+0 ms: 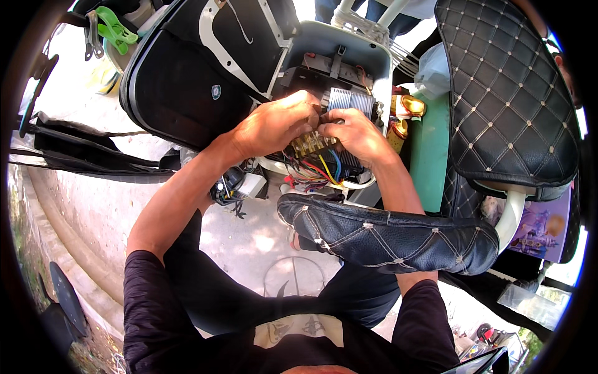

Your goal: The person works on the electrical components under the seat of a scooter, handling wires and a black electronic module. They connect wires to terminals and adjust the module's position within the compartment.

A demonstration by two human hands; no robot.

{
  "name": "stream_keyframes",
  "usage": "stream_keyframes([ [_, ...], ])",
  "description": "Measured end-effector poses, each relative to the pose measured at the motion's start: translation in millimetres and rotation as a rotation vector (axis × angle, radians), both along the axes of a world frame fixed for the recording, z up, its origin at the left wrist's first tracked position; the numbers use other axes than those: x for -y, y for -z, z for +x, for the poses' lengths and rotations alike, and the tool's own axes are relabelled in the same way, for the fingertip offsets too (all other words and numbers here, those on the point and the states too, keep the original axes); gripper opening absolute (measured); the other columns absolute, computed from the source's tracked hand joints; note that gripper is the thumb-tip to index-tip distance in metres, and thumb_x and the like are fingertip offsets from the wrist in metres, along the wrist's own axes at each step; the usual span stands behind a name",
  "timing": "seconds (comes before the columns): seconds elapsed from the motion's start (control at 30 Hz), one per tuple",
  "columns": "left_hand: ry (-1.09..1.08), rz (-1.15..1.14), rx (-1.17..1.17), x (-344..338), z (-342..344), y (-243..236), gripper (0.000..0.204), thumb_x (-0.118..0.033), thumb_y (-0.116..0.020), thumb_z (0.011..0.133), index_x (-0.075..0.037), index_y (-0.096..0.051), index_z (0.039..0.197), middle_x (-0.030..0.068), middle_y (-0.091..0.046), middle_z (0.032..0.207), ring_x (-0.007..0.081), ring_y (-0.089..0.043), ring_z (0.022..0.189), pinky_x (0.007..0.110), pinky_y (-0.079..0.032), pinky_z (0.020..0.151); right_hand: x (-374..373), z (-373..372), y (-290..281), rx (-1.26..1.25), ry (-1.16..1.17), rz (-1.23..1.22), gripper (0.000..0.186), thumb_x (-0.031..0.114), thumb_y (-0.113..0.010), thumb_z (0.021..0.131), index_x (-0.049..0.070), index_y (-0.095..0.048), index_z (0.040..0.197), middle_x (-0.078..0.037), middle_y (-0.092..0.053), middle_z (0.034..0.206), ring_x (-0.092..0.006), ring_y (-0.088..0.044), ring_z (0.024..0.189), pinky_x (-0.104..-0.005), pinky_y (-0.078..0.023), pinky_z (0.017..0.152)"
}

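Both hands meet over the open compartment (381, 56) of what looks like an electric scooter. My left hand (277, 126) has its fingers curled together at a terminal block (305, 146) with brass-coloured contacts. Facing it, my right hand (356, 134) pinches thumb and finger close to the left fingertips. Whatever lies between the fingertips is hidden by the hands. A finned silver metal block (351, 98) sits just beyond the right hand. Red, yellow and blue wires (326, 172) run below the terminal block toward the compartment's near rim.
A black seat (180, 87) is tipped up at the left. A quilted black cushion (511, 93) stands at the right. The padded black bar (392, 235) crosses over my right forearm. Beside the compartment are a green panel (430, 156) and, left, a small white box (251, 185).
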State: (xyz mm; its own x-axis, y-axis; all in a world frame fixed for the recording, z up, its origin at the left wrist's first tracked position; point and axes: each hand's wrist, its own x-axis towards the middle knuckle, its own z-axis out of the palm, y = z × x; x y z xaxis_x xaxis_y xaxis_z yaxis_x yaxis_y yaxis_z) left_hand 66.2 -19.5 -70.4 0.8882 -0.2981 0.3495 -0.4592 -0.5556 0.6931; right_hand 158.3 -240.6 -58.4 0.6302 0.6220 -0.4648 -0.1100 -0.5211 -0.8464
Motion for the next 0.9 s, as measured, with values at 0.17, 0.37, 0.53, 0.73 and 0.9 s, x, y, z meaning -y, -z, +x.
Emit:
stream_keyframes([
  [0.17, -0.003, -0.102, -0.102, -2, 5, 8, 0.008, -0.006, -0.067, 0.102, -0.004, -0.061, 0.107, 0.0125, -0.064, 0.118, 0.0309, -0.066, 0.102, 0.041, -0.054, 0.093, 0, 0, 1, 0.064, -0.013, -0.016, 0.026, 0.02, -0.074, 0.093, 0.0, -0.077, 0.11, -0.006, -0.075, 0.097, -0.0127, -0.065, 0.084, -0.0303, -0.051, 0.07],
  [0.37, -0.041, -0.102, -0.112, 3, 6, 10, 0.012, -0.013, -0.064, 0.104, -0.002, -0.06, 0.107, 0.0143, -0.063, 0.102, 0.0332, -0.064, 0.092, 0.043, -0.053, 0.085, 1, -2, 6, 0.067, -0.006, 0.079, 0.028, 0.019, -0.076, 0.091, -0.001, -0.077, 0.11, -0.006, -0.076, 0.094, -0.0111, -0.064, 0.079, -0.0288, -0.05, 0.068],
  [0.53, -0.094, -0.085, -0.085, 7, 8, 7, 0.015, -0.016, -0.067, 0.103, -0.001, -0.063, 0.105, 0.0107, -0.066, 0.083, 0.0234, -0.064, 0.077, 0.039, -0.055, 0.074, -1, -4, 0, 0.121, -0.001, 0.045, 0.029, 0.017, -0.077, 0.089, -0.002, -0.078, 0.111, -0.005, -0.075, 0.09, -0.0099, -0.064, 0.077, -0.0277, -0.049, 0.066],
  [0.73, -0.253, -0.295, -0.25, 17, 9, 10, 0.008, -0.009, -0.07, 0.1, -0.003, -0.066, 0.099, -0.0017, -0.067, 0.079, 0.005, -0.059, 0.074, 0.027, -0.054, 0.067, -2, -5, 5, 0.194, 0.003, 0.077, 0.036, 0.019, -0.082, 0.085, -0.009, -0.078, 0.107, -0.015, -0.079, 0.094, -0.017, -0.072, 0.089, -0.0354, -0.056, 0.083],
  [0.9, -0.195, -0.465, -0.265, 15, 13, 22, 0.003, -0.006, -0.067, 0.104, -0.005, -0.064, 0.105, -0.004, -0.065, 0.084, 0.0026, -0.058, 0.074, 0.023, -0.051, 0.063, -6, -7, 6, 0.295, 0.02, 0.044, 0.035, 0.021, -0.082, 0.086, -0.008, -0.079, 0.104, -0.017, -0.078, 0.087, -0.0191, -0.073, 0.084, -0.0355, -0.056, 0.08],
])
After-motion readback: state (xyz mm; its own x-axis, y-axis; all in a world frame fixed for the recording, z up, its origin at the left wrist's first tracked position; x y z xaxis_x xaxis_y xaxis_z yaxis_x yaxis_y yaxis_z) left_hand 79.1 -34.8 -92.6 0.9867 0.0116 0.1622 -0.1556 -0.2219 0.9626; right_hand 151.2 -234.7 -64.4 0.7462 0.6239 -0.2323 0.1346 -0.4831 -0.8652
